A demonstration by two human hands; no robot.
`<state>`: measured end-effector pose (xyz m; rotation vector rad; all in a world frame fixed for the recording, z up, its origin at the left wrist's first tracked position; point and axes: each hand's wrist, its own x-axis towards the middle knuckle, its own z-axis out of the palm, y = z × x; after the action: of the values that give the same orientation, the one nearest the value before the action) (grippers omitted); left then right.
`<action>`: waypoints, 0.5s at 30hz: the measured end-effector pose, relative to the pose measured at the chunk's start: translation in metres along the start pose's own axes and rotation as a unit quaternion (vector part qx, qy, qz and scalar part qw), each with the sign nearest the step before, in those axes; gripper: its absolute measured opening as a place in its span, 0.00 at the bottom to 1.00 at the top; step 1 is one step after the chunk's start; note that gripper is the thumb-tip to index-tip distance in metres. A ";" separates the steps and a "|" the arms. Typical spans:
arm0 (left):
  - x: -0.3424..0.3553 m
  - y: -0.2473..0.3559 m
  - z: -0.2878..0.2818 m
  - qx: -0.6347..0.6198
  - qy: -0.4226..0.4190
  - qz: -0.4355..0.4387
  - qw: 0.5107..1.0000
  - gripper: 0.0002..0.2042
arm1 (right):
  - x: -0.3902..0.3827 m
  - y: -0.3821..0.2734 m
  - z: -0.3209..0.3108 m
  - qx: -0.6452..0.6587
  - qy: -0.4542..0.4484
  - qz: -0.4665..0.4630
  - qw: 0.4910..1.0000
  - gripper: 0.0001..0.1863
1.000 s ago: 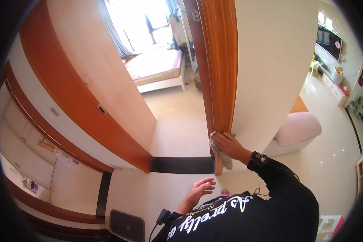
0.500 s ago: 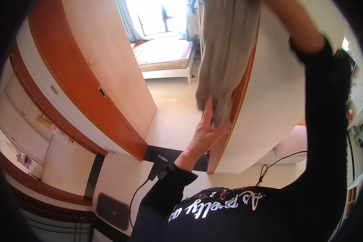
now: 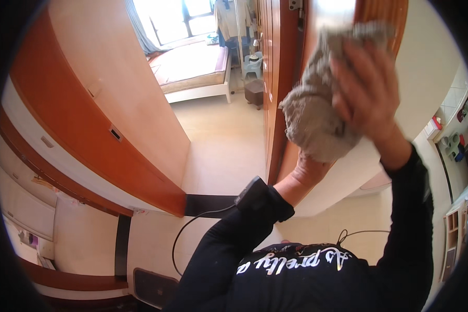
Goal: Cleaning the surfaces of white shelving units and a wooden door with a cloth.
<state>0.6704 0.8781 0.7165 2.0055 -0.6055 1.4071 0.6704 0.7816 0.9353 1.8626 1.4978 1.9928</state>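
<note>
A grey-brown cloth [image 3: 314, 112], soft and crumpled, is bunched up in front of the wooden door frame [image 3: 288, 164]. My right hand [image 3: 369, 86] grips its upper right part, fingers bent over the fabric and slightly blurred. From below, my left hand [image 3: 311, 170] holds the lower end. The folds cover my left fingers; only the wrist and the base of the hand show. Whether the cloth touches the frame behind it, I cannot tell.
An open doorway leads to a room with a bed [image 3: 197, 86], a brown stool [image 3: 255, 92] and a window [image 3: 184, 18]. An orange-brown wooden panel [image 3: 96, 117] stands on the left. A black cable [image 3: 179, 244] loops beside my left arm.
The long hanging cloth is now gathered into a bunch. My right hand has come down onto it, and my left hand has moved right and under it. The view has shifted rightward.
</note>
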 end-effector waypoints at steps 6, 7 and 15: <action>-0.134 -0.007 0.038 -0.430 0.007 -0.368 0.824 0.26 | -0.140 -0.097 0.013 0.090 -0.153 -0.025 0.984 0.20; -0.147 -0.009 0.040 -0.437 0.007 -0.365 0.822 0.26 | -0.166 -0.113 0.016 0.134 -0.190 -0.026 0.972 0.21; -0.188 -0.007 -0.020 -0.634 -0.112 -0.662 0.384 0.20 | -0.268 -0.197 0.033 0.473 -0.387 0.171 0.773 0.21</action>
<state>0.5992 0.9016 0.5431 0.6334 0.0878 -0.4661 0.6623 0.7477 0.6032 2.8818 2.0419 0.1376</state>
